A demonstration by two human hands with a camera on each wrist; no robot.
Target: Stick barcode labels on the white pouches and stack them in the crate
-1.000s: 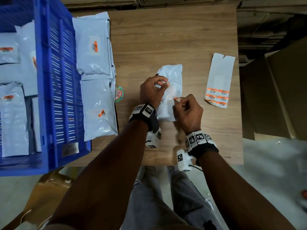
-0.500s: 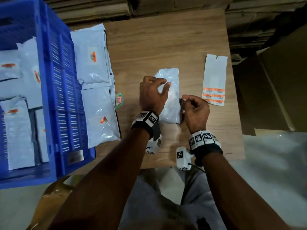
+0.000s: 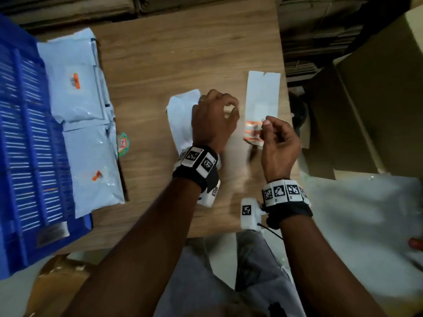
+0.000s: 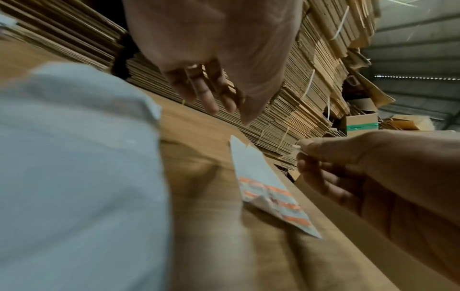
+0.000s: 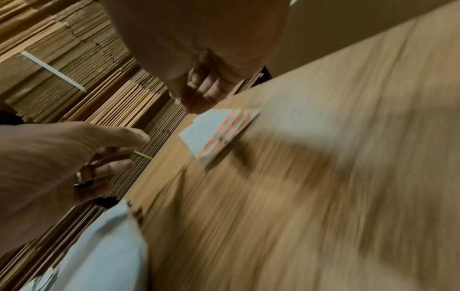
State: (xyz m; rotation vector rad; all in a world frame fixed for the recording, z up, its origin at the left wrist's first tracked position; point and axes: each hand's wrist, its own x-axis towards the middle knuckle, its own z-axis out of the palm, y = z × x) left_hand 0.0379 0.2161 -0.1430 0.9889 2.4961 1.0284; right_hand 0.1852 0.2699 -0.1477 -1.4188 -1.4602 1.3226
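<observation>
Lying under the loose-fingered left hand (image 3: pixel 212 117), white pouch (image 3: pixel 180 115), right hand (image 3: pixel 278 143) apparently pinching something tiny beside it

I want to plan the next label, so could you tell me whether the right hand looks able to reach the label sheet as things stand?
Probably yes: the right hand hangs just beside the label sheet, with nothing between them; the left hand is off to the side.

- Left hand (image 3: pixel 211 117): thin ring on 1 finger; black wrist strap just behind it, carrying white marker blocks.
- Right hand (image 3: pixel 278 145): black strap, white marker blocks, white camera pod, thin black cable.
- Grey trousers.
</observation>
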